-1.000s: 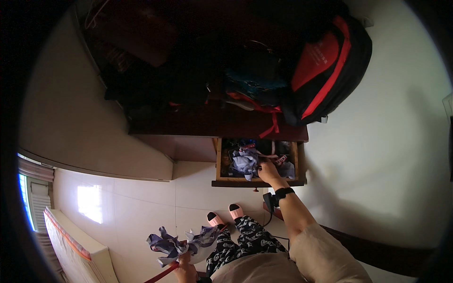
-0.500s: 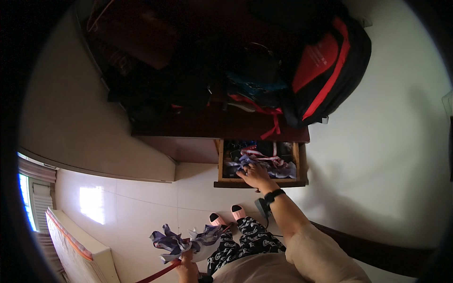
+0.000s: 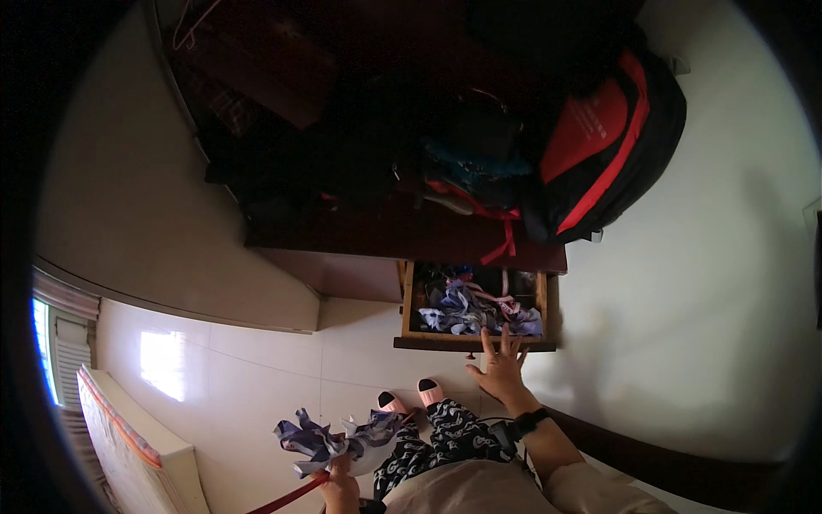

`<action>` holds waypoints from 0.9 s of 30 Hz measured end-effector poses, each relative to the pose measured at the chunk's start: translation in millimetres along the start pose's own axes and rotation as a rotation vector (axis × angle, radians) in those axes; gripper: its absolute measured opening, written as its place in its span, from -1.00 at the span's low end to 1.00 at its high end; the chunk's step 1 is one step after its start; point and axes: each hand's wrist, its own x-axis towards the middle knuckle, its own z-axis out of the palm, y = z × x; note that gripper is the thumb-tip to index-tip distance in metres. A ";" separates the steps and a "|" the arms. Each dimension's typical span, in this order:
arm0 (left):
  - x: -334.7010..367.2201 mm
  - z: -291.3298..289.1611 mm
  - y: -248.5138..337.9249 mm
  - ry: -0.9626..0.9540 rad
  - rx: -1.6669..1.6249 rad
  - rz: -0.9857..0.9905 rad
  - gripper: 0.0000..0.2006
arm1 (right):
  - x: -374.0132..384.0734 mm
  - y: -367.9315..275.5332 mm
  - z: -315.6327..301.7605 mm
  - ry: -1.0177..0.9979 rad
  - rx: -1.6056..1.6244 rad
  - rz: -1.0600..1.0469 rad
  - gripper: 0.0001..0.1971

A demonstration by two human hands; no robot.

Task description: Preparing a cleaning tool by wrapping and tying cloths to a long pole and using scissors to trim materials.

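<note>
The right hand (image 3: 501, 370), fingers spread and empty, is held just near of the open wooden drawer (image 3: 475, 343); its crumpled purple-and-white cloths (image 3: 471, 308) lie beyond. A similar bundle (image 3: 330, 439) is clenched by the left hand (image 3: 341, 490).

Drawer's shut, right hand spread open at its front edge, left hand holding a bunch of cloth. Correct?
Not quite: the wooden drawer is pulled open, with crumpled cloth showing inside, as the head view shows. The rest holds: the right hand is spread open at its front edge, and the left hand holds a bunch of cloth.
</note>
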 end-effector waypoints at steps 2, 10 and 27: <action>-1.0 11.4 9.3 -0.021 -0.046 -0.025 -0.81 | 10.2 18.7 27.0 0.152 -0.029 -0.100 -0.29; -4.3 5.0 5.4 0.009 -0.011 0.000 -0.76 | 42.1 21.7 31.5 0.287 -0.066 -0.198 -0.36; -2.4 -7.7 6.9 -0.260 0.907 0.637 -0.71 | 71.5 22.7 18.9 -0.385 2.023 0.437 -0.86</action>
